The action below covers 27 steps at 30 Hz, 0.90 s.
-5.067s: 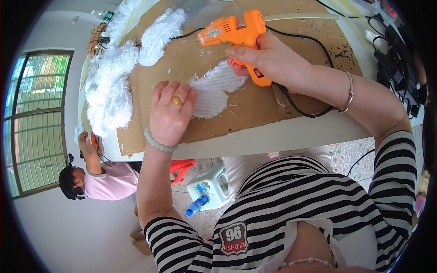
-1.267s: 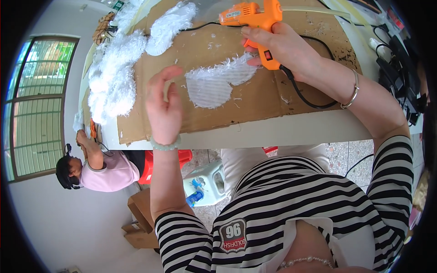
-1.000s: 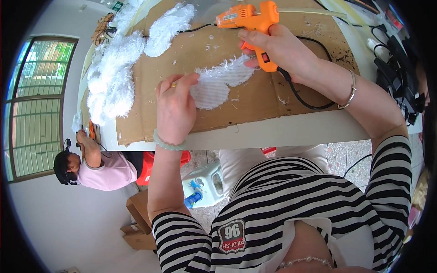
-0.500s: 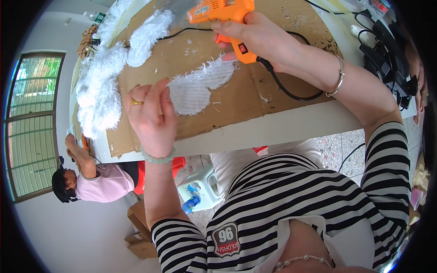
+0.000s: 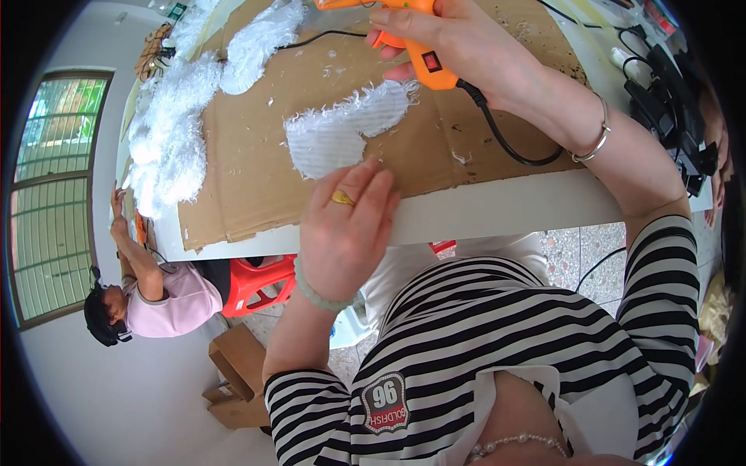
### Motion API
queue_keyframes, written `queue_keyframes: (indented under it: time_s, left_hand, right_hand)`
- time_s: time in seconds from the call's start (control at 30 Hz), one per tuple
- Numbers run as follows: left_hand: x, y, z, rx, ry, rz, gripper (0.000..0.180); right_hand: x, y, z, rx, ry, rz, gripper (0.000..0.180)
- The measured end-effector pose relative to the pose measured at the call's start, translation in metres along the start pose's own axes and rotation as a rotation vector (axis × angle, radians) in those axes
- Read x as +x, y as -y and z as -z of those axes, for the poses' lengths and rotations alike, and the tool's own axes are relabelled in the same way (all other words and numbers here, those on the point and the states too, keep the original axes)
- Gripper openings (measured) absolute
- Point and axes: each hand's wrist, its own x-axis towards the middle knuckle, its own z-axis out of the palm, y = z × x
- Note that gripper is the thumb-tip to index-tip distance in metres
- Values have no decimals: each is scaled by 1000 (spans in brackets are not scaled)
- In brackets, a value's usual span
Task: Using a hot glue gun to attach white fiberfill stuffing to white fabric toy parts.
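My right hand (image 5: 486, 50) is closed around an orange hot glue gun (image 5: 434, 68) with a red switch, a finger beside its trigger. The gun's front end runs up to the picture's top edge. Nearer to me, my left hand (image 5: 346, 221) is curled, its fingertips drawn together at the near edge of a white wing-shaped fabric piece (image 5: 318, 144). What lies between those fingertips is hidden. The piece lies flat, ribbed side up, with a fluffy fringe along its far edge. Both rest on a brown cardboard sheet (image 5: 256, 179).
A heap of fluffy white fabric (image 5: 167, 147) lies at left, with another white piece (image 5: 260, 54) beside it. The gun's black cord (image 5: 505, 144) loops across the cardboard. Black devices (image 5: 660, 101) stand at right. A person in pink (image 5: 175, 299) sits at far left.
My left hand has moved right and nearer to me, to the fabric piece's near edge. My right hand has lifted the glue gun slightly farther away. The person at left has raised their arms.
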Motion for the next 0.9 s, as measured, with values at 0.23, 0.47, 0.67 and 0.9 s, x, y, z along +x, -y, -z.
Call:
queue_keyframes:
  time_s: [0.23,0.47,0.67,0.9]
  left_hand:
    - [-32,-12,3,71,21,57,31]
    - [-30,-8,-3,133,24,167,41]
    - [-29,-8,-5,153,20,161,42]
    - [-28,-6,-9,134,4,145,43]
  right_hand:
    - [-7,4,-9,-145,3,-111,31]
    - [-18,-29,-13,-217,161,44,38]
    - [-17,-34,-25,-250,213,-46,40]
    - [-10,-45,-30,-317,245,-118,42]
